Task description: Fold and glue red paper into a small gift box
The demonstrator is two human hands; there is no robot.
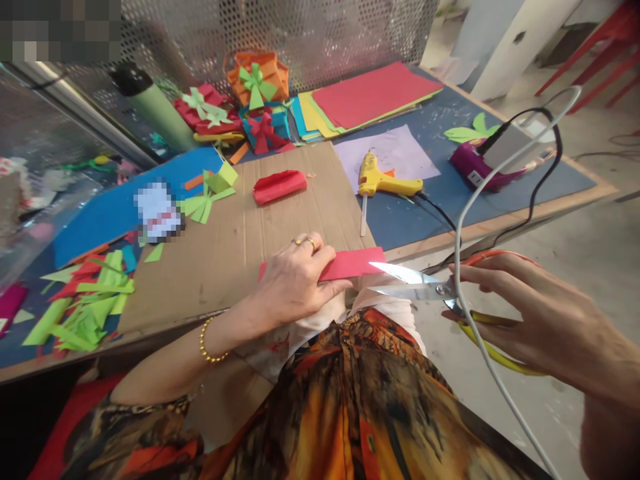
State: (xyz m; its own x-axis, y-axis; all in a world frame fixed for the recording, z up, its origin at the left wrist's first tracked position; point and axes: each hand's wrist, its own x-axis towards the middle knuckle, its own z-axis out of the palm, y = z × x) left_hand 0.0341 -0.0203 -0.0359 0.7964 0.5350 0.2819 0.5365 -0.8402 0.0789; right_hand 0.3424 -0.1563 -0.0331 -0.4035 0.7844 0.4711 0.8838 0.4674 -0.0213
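My left hand (299, 275) grips a strip of red paper (355, 263) at the near edge of the cardboard sheet, and the strip sticks out to the right past my fingers. In my right hand (530, 313) is a pair of scissors (425, 285) with orange and yellow handles. Its blades are spread and point left; the upper tip overlaps the right end of the strip. A rolled piece of red paper (280, 187) lies on the cardboard beyond my left hand. Part of the strip is hidden under that hand.
A yellow glue gun (387, 179) rests on lilac paper (415, 150). A white cable (463, 267) hangs in front of my right hand. Green scraps (97, 307) lie left of the cardboard (210, 280). Coloured sheets (375, 97), folded paper boxes (260, 80) and a green bottle (163, 117) stand behind.
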